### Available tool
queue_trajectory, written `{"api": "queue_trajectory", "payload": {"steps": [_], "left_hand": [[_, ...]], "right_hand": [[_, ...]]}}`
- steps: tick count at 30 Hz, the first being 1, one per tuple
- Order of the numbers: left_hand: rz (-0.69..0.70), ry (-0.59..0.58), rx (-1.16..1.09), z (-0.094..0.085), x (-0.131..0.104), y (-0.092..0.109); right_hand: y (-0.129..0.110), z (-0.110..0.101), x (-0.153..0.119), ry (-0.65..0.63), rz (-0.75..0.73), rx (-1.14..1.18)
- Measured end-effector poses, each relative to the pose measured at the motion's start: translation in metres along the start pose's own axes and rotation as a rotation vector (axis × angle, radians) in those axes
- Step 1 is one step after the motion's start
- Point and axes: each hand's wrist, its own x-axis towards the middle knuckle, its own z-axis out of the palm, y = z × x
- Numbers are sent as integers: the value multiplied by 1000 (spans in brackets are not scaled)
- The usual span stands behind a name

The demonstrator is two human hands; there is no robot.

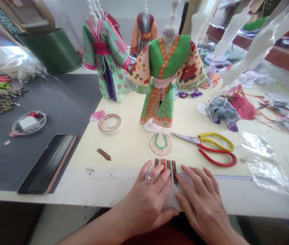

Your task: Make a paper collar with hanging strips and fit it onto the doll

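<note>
Several short patterned fabric strips, red with dark green edges, lie side by side at the table's front. My left hand rests flat over them, its fingertips pressing on the strips and partly hiding them. A ring is on one of its fingers. My right hand lies with fingers spread, the index fingertip at the rightmost strip's lower end. Just beyond the strips is a round pink piece with a green horseshoe-shaped band. One more strip, with a pointed end, lies apart to the left.
Scissors with yellow and red handles lie to the right, near clear plastic packets. A doll form in a green floral robe stands behind. Leftward are tape rolls, a phone and a white charger.
</note>
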Motion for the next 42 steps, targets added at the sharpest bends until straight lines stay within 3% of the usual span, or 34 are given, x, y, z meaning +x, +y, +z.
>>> {"api": "queue_trajectory", "payload": {"steps": [42], "left_hand": [[7, 17, -5, 1, -1, 0]], "right_hand": [[0, 2, -1, 36, 0, 17]]}}
